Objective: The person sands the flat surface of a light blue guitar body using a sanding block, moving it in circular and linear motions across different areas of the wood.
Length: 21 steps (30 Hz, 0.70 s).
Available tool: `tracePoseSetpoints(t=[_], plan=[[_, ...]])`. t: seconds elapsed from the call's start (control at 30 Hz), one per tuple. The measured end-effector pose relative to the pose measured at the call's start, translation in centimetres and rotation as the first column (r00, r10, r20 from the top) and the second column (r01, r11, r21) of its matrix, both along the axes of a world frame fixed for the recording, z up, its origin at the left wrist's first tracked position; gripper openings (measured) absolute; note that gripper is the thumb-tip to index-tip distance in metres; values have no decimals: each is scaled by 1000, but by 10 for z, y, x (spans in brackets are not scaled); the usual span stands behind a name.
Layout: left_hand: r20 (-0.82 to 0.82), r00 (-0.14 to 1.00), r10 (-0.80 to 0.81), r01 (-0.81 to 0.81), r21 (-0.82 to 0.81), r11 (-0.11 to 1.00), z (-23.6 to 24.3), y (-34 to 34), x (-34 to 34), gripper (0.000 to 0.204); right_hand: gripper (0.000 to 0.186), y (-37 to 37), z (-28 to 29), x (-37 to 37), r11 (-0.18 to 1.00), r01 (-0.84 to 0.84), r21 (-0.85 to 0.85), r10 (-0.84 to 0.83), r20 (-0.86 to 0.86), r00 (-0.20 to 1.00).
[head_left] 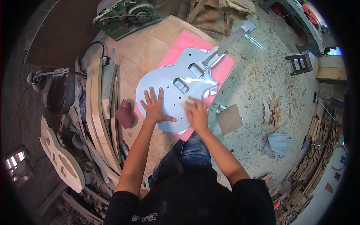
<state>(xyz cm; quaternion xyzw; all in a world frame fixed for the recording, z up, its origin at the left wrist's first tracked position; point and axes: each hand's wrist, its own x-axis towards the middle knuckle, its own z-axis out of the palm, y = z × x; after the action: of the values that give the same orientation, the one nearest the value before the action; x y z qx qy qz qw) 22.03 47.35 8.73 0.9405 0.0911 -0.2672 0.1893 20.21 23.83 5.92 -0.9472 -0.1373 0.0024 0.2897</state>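
Note:
A pale grey electric guitar body (154, 80) lies face up in front of me, with two pickup cavities and several small holes in its top. Its neck (232, 39) points away to the far right. My left hand (153, 108) rests flat on the lower left of the body, fingers spread. Closed around a small pale sanding block (190, 101), my right hand (197, 114) presses on the body near its right edge. Motion blurs that hand and partly hides the block. Under the guitar is a pink foam sheet (182, 39).
A folded piece of reddish sandpaper (125, 114) lies left of the guitar, beside stacked wood strips (96, 108). A green machine (127, 17) stands at the far left of the wooden table (144, 48). An unpainted guitar body (63, 161) leans at left. Shavings litter the tiled floor (258, 75).

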Motion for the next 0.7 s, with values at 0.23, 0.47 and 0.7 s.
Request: tracePoseSetpoints(t=[0.23, 0.47, 0.7], plan=[[-12, 1000, -11, 12, 9, 1000, 0, -3, -1, 181, 39, -2, 9, 54, 946, 316, -77, -316, 20, 949], [2, 1000, -12, 12, 6, 1000, 0, -4, 0, 181, 39, -14, -16, 12, 993, 31, -113, -28, 27, 999], [-2, 1000, -1, 1, -5, 1000, 2, -4, 2, 180, 38, -13, -2, 59, 935, 337, -109, -334, 52, 941]])
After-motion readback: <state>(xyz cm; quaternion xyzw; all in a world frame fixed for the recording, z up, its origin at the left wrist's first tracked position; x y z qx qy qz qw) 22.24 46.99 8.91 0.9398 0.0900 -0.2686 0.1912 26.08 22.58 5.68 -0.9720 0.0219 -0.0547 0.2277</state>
